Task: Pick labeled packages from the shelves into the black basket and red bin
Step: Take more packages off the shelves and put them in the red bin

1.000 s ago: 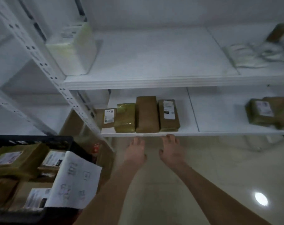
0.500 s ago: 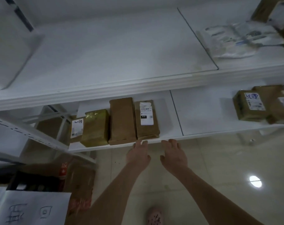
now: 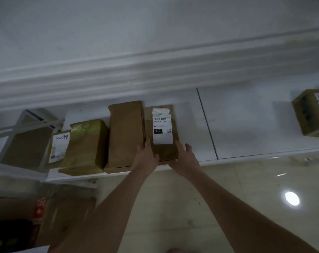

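On the lower shelf, flat and label up at the front edge, rightmost in a row of four: the labeled package. Looks like a paper-wrapped box, stiff along the edges and probably light, though hard to judge the weight from here. Brown wrap likely a little slick. Loose white flap at the far end of the label, so better not to pull there. Best to take hold by the two long sides near the front corners, then slide forward off the shelf edge before lifting.

Left hand on the near left corner: thumb over the top face, fingers tucked into the narrow gap beside the plain brown package. Right hand at the near right corner, fingers spread and nearly straight against that side, not visibly closed. Hands apart, with the package between.

Pressed up against its left side, that plain brown package, longer and reaching further back. Tight there, so some risk of rubbing it or dragging it along. Further left, a tape-wrapped package, and partly behind it a handwritten-label package. Bare shelf to the right, then another labeled box well apart, near the right edge. Overhead, the upper shelf, jutting over the row: blocks a straight lift, favours pulling forward first. Neither basket nor bin clearly in view. Something dark at the lower left, too dim to name.
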`<state>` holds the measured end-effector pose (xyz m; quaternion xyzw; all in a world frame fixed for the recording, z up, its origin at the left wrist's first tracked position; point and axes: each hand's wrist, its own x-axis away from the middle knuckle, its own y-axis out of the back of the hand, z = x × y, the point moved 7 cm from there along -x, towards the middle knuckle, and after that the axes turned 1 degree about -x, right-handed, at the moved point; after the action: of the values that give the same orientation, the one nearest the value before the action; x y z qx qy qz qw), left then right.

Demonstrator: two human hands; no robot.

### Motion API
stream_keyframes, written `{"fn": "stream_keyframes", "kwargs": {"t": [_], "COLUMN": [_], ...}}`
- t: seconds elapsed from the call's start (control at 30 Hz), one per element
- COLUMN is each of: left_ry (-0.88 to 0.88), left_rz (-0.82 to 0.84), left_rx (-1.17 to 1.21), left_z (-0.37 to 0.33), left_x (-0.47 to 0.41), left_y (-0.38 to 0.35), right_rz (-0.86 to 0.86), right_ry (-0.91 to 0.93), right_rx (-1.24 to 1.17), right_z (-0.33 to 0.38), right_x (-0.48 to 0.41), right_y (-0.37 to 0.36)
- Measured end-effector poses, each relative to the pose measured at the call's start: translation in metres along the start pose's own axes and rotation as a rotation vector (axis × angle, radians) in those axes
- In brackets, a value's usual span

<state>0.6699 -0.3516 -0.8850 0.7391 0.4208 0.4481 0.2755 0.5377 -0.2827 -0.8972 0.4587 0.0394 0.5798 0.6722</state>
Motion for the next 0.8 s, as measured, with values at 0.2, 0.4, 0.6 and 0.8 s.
{"fn": "stream_keyframes", "kwargs": {"t": [0.2, 0.4, 0.6, 0.8], "left_ry": [-0.057, -0.129, -0.137, -0.047], "left_rz": [0.017, 0.199, 0.144, -0.207], "left_rx": [0.125, 0.390, 0.393, 0.093], "left_z": [-0.032, -0.108, -0.113, -0.015], "left_x": [-0.014, -0.019, -0.011, 0.000], "left_y": [-0.039, -0.091, -0.086, -0.020], "right_rz": [-0.015, -0.173, -0.349, -0.152], "right_ry": [-0.052, -0.170, -0.055, 0.225], "right_rx": [-0.048, 0.070, 0.312, 0.145], "right_z": [-0.046, -0.111, -0.092, 0.002], "right_x": [-0.025, -0.027, -0.017, -0.016], "right_y": [0.006, 0.076, 0.103, 0.012]}}
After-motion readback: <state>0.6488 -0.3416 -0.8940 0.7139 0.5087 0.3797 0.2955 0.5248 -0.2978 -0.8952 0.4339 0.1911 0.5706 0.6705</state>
